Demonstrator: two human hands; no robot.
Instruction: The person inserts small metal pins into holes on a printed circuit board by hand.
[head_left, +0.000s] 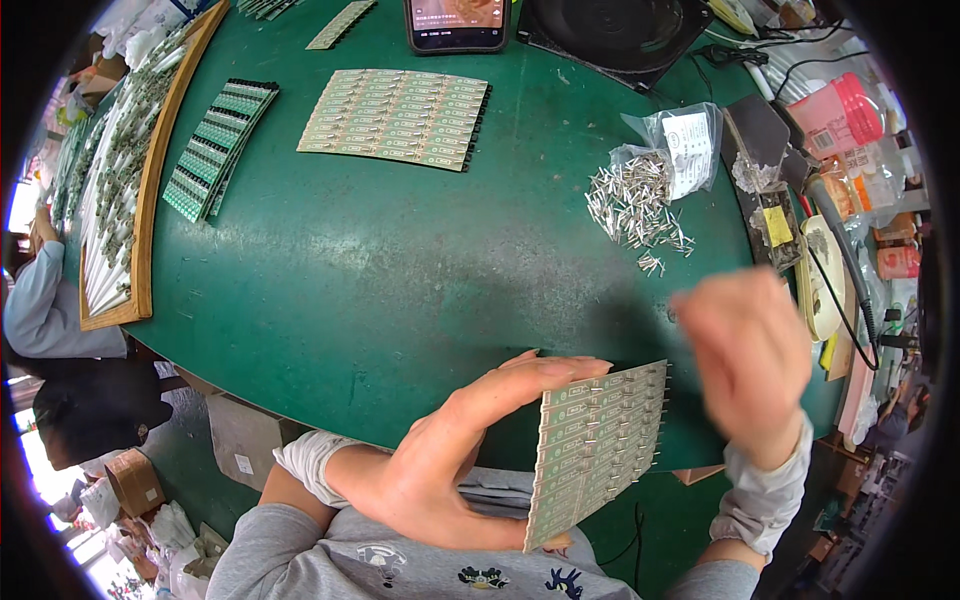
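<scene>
My left hand (440, 440) grips a panel of small circuit boards (595, 445) by its top and bottom edges, thumb below and fingers above. The panel is tilted up near the table's front edge, and thin metal pins stick out from its face and right side. To the right of it, apart from the panel, my right hand (750, 350) is raised with fingers curled together. Motion blurs that hand, and whatever its fingertips may hold cannot be made out. Beyond it a pile of small metal pins (635, 205) lies on the green table (400, 270), spilling beside a clear plastic bag (700, 150).
Another panel (395, 118) lies flat at the back, left of centre. Stacked green boards (220, 150) rest beside a wooden-framed tray (150, 200). A phone (457, 25) and a black dish (610, 35) stand at the far edge. A cabled tool (845, 225) is at the right.
</scene>
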